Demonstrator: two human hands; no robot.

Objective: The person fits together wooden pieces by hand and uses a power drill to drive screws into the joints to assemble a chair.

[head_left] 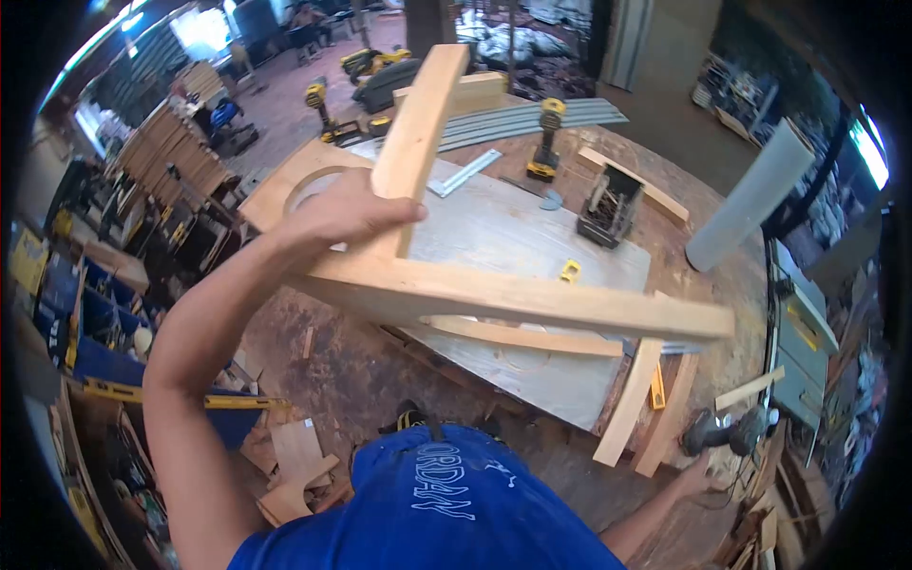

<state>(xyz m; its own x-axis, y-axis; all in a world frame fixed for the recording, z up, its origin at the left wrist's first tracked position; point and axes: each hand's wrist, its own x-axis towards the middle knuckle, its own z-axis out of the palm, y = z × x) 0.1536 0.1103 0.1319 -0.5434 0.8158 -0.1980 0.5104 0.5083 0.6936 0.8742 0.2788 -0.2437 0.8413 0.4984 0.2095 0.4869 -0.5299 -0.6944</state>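
My left hand (353,211) is wrapped round a wooden frame (532,293) at its corner, where an upright wooden piece meets a long rail. The frame is tilted above the workbench, its rail reaching far to the right. At the lower right, my right hand (698,478) is low beside a dark power tool (727,432), fingertips right at its underside. I cannot tell whether the fingers close on it. Beneath the frame lie a curved wooden strip (532,336) and a light wooden strip (631,404).
On the workbench (617,261) stand a yellow-black drill (548,141) and a black bin of screws (609,207). A metal square (465,173) lies nearby. A white roll (750,195) stands at the right. To the left are a blue tool organiser (104,309) and a yellow level (180,394).
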